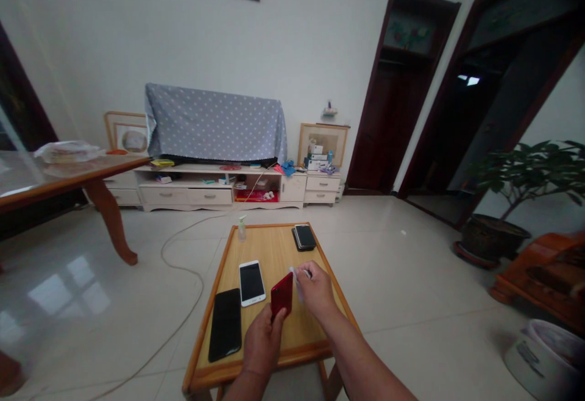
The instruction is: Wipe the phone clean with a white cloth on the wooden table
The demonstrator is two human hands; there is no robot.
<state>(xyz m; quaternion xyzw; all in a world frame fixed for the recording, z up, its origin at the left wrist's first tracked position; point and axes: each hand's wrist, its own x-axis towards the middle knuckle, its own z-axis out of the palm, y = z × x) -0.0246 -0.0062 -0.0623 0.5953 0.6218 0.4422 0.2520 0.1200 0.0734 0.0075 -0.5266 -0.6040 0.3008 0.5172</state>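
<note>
Long white cabinet point(292, 189) along the wall, drawers shut, odds and ends in its open shelves. Small wooden table point(274, 242) in front of the person. Off past the table's right edge: plant pot point(493, 237) with a leafy plant in it, and a white bucket point(532, 358) with what looks like a plastic liner; can't tell what else is inside.

Left hand point(264, 340) above the table's near edge, clamped on the lower end of the red phone, thumb across it. Right hand point(315, 291) a bit farther out, toward the right edge, fingers pinched together on a white wipe.

Black phone point(225, 325) flat by the near left corner, long axis roughly along the left edge. White phone point(251, 283) flat, just beside it, nearer the far edge. Red phone point(282, 296) held up off the table, between the hands, long axis pointing away and leaning right; left hand is on it, right hand just beside its upper right corner, wipe at or against that corner, contact unclear. Phone stack point(304, 237) at far right corner. Pump bottle point(242, 231) upright at far left corner, contents unclear. Wipe point(299, 291) smallest, crumpled.
</note>
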